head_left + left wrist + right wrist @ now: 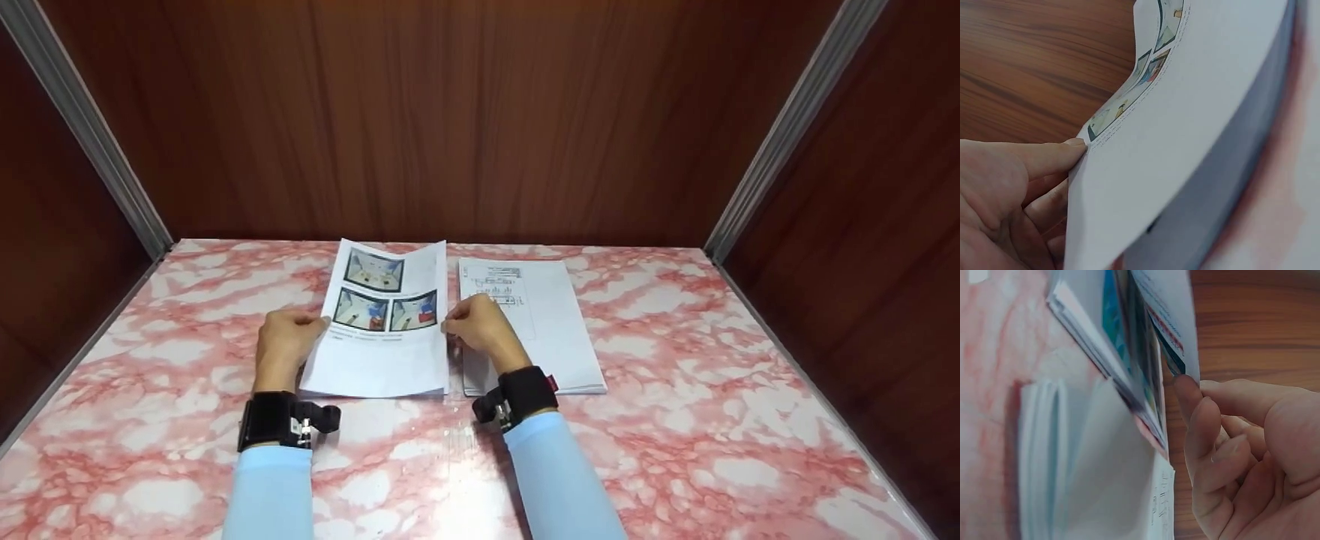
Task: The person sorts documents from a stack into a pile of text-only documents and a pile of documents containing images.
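Observation:
A sheet of paper (382,367) printed with three photos is held at both side edges, its surface bowed. My left hand (286,335) pinches the left edge between thumb and fingers; in the left wrist view the thumb of this hand (1010,191) lies on the printed face. At the right edge, my right hand (482,328) pinches the sheet with thumb and fingertips, as the right wrist view of the hand (1241,450) also shows. Beneath the raised sheet lies a stack of printed pages (1081,329). Beside it is another paper stack (559,330), partly behind my right forearm.
The papers lie on a table with a red and white marbled top (675,420). A dark wood-look panel (480,120) rises behind the table, with similar panels at both sides and grey metal posts (795,127) in the corners.

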A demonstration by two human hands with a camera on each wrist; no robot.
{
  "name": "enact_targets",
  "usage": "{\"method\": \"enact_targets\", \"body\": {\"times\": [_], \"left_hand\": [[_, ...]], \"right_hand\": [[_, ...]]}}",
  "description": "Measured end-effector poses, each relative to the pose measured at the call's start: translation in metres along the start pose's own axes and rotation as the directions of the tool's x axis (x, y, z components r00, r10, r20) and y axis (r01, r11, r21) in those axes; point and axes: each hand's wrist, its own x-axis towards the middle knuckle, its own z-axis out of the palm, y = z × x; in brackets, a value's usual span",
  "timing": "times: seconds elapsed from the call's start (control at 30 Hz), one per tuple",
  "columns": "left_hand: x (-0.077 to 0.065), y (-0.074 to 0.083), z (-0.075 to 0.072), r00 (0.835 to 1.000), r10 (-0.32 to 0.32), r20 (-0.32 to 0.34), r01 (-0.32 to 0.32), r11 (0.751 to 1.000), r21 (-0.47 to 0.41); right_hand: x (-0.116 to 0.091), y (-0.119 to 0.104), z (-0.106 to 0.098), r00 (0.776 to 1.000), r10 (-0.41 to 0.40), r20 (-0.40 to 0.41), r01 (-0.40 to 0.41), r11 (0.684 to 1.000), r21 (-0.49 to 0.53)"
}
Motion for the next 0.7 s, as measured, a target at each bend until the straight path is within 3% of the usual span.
{"method": "enact_targets", "body": {"times": [0.2,0.7], "left_hand": [[0.001,-0.002,0.005,1.0,-0.019,0.0,0.019,1.0,-0.007],[0.002,-0.011,0.007,1.0,-0.006,-0.023,0.007,1.0,0.005]], "right_hand": [[0.002,0.006,0.002,1.0,0.002,-0.007,-0.002,0.997,-0.083],[0.004,0.008,0.006,1.0,0.012,0.011,-0.01,0.988,-0.152]]}}
